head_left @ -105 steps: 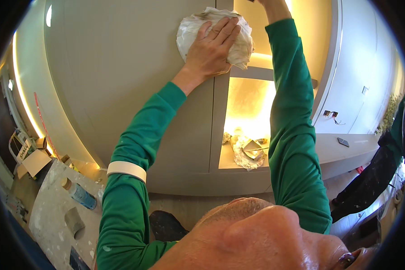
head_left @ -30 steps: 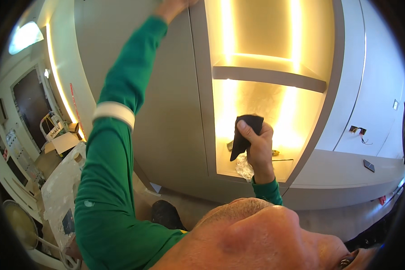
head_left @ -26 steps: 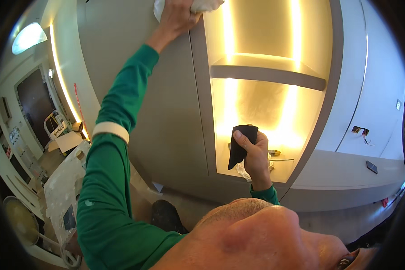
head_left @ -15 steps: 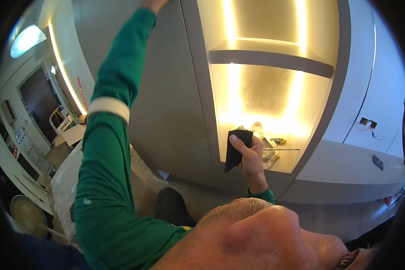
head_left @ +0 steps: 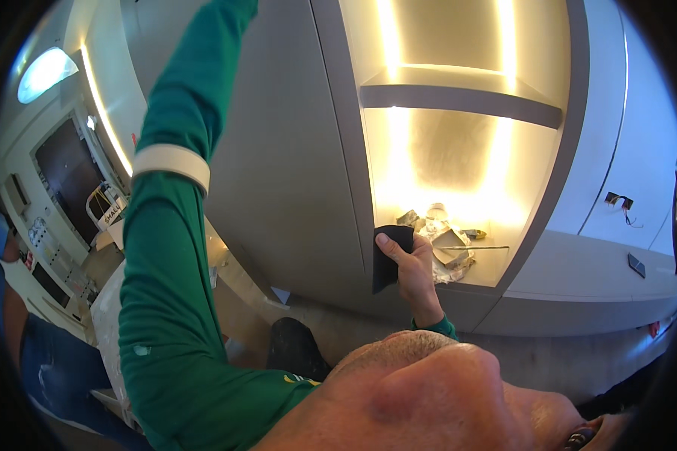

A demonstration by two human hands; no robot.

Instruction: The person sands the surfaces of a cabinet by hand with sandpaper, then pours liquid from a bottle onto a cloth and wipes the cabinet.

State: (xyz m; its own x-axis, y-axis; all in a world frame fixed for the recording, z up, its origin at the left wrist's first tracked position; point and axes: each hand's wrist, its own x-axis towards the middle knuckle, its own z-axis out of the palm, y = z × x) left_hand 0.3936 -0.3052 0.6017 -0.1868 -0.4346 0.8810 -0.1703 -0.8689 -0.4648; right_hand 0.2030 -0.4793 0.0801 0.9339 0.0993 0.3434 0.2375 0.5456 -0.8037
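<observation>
My right hand (head_left: 417, 272) grips a dark, flat sheet (head_left: 392, 259), thumb on its near face and fingers behind it. The sheet looks like black sandpaper and hangs in front of the lit niche's lower left edge. My left arm (head_left: 174, 225), in a green sleeve with a white band, stretches up along the grey cabinet panel (head_left: 286, 135). The hand at its end lies beyond the top edge of the picture. Just behind my right hand, crumpled wrapping and small pieces (head_left: 453, 244) lie on the niche floor.
A lit shelf (head_left: 459, 101) crosses the niche. Right of it, wires (head_left: 620, 203) stick out of a wall opening, and a dark phone-like object (head_left: 636, 264) rests on a ledge. Another person's jeans (head_left: 60, 368) show at the left, near a pale work surface (head_left: 111, 304).
My left hand has gone out over the top edge. My right hand and the sheet sit slightly further left, showing more of the wrapping. Another person has come into view at the left.
</observation>
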